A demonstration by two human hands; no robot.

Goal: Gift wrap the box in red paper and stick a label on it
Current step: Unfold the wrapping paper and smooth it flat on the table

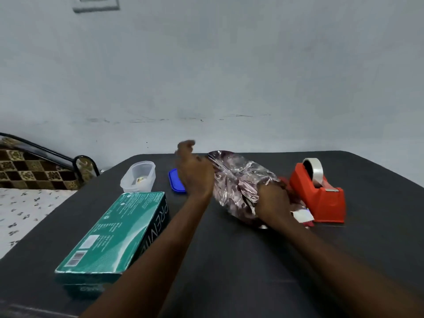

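Crinkled foil paper (238, 182), shiny silver-pink with red showing at its edge, is lying bunched on the dark surface (229, 260) between my two hands. I am gripping its near right end with my right hand (273, 203), fingers buried in the folds. My left hand (193, 171) is touching the paper's left side, fingers loosely curled and blurred; whether they are pinching it, I cannot tell. Green box (114, 235) is sitting near left, its side reading "PREMI", with a barcode. Behind it a clear tub (138, 177) is holding small printed slips, its blue lid (175, 181) lying beside. Just right of the paper, a red tape dispenser (319, 191) is carrying a clear roll.
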